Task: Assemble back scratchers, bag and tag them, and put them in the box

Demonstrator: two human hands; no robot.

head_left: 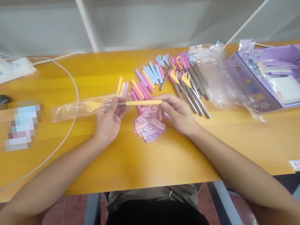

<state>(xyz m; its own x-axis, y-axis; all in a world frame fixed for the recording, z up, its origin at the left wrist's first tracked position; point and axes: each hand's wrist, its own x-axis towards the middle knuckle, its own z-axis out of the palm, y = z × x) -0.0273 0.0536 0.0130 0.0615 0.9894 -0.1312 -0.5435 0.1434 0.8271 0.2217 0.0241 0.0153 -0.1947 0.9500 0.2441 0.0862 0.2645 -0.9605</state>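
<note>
Between my hands lies a back scratcher with a yellow handle (143,102), a metal rod and a yellow claw at its left end. My left hand (109,121) pinches the metal rod. The claw end is inside or over a clear plastic sleeve (72,110). Fingertips of my right hand (176,113) hold the tip of the yellow handle. Below it are several small pink printed cards (150,127). Behind are loose pink, blue, yellow and purple handle tubes (153,72). Several metal rods with coloured claws (191,87) lie to their right.
Clear plastic bags (214,76) lie beside a purple box (296,75) at the right. A white power strip (2,74), a black mouse (0,99) and a blurred-out item (23,124) are at the left. A white cable (76,89) curves across the wooden table (146,165).
</note>
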